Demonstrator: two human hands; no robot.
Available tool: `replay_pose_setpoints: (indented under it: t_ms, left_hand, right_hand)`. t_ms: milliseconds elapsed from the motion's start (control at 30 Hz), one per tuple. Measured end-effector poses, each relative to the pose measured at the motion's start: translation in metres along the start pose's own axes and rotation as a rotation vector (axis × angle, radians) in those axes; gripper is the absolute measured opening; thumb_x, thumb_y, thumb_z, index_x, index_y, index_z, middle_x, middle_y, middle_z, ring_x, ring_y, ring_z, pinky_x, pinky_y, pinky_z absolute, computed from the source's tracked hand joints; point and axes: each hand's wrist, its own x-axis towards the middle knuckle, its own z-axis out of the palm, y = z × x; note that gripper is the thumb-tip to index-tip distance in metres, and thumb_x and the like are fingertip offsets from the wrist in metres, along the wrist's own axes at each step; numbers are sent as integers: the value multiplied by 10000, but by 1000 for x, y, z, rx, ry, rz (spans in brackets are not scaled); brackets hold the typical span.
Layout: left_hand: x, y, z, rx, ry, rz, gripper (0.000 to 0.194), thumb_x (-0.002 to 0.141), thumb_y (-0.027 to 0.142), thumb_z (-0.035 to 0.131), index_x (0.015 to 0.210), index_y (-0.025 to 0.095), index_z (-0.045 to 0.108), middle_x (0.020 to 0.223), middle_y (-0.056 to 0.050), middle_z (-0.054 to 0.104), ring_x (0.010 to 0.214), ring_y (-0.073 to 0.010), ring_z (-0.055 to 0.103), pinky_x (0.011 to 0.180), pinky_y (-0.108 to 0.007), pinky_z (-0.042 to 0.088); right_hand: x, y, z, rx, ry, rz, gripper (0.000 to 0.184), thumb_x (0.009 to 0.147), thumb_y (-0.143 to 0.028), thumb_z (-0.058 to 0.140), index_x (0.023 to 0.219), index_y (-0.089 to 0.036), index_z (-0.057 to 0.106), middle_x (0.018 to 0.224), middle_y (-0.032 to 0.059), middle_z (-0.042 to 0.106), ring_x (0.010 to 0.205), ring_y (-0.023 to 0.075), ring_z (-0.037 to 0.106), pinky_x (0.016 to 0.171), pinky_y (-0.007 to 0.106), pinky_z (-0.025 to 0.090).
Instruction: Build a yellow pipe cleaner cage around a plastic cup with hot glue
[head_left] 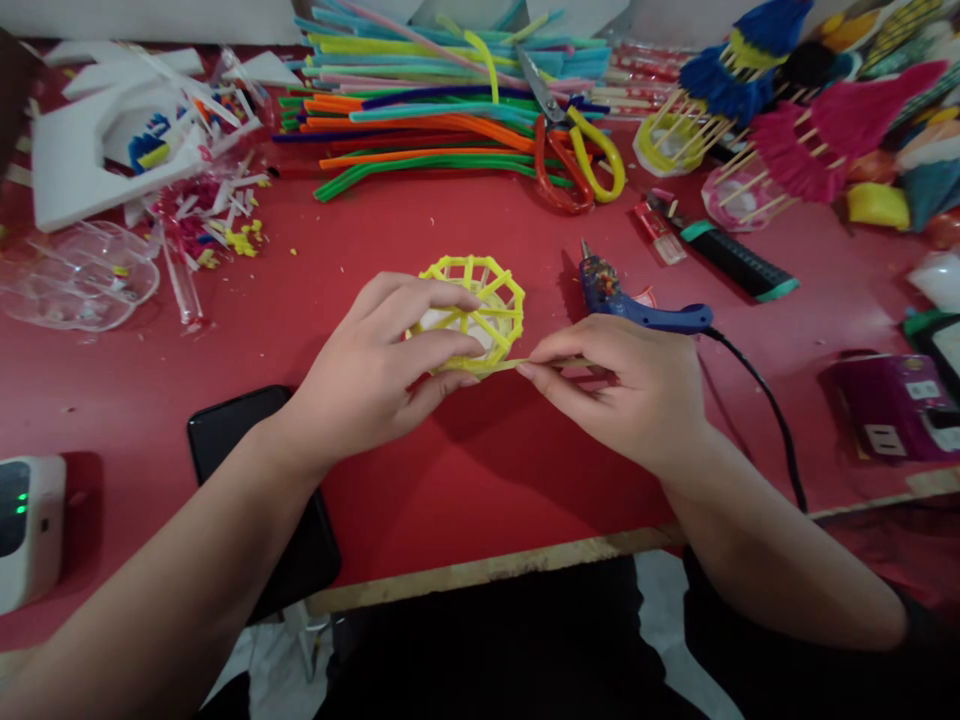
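Observation:
A round yellow frame (496, 318) with spokes and a whitish base stands on the red table. My left hand (397, 345) is closed on its left side, fingers over the spokes and thumb at the near rim. Close to that rim, my right hand (622, 385) pinches a thin light-coloured strip (510, 366) between thumb and fingers. One end of the strip reaches the frame's near edge, and the other passes under my right fingers. Just beyond my right hand lies a blue glue gun (649, 314), its nozzle pointing away and its cord trailing right.
Pipe cleaners (435, 110) in several colours lie at the back, with scissors (562, 150) on them. Foam scraps (105, 130) and a clear tray (82, 275) sit left. A phone (240, 425) is under my left forearm. A utility knife (739, 260) and stick-built pieces (810, 140) are right.

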Motion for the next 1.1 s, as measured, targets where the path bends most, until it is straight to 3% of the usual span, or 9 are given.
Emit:
replay_pose_setpoints:
  t_ms: [367,500,833,1100]
  left_hand:
    - [1,0,3,-25,90,15,121,957,275,750,1064,239,705,1247,-102,739,1112,-241,712,978,-439,586]
    - [2,3,-2,-34,80,-65,182,939,305,780,1002,186,657,1200,-131,751,1138,-242,724,987,-411,610]
    - [0,5,-5,72,42,6,89,977,277,711,1000,210,656,1225,-127,735,1156,-256,718,997,-433,614]
    - [0,8,-5,49,30,-26,41,980,213,695,971,195,659,1227,-124,733,1170,-240,715,1012,-410,611]
  right_hand:
    - [0,5,2,-18,-1,-4,55,943,-216,716,892,-238,716,806,-1,791,715,148,730,659,275,571]
    - [0,6,3,-11,12,-14,57,945,-221,714,894,-246,716,814,2,794,727,157,736,659,284,574]
    - [0,9,1,-17,3,9,54,942,-231,726,891,-249,721,812,-1,792,729,161,743,655,284,579]
    - [0,12,1,-14,1,4,43,919,-212,758,888,-209,728,797,5,781,730,153,743,681,268,577]
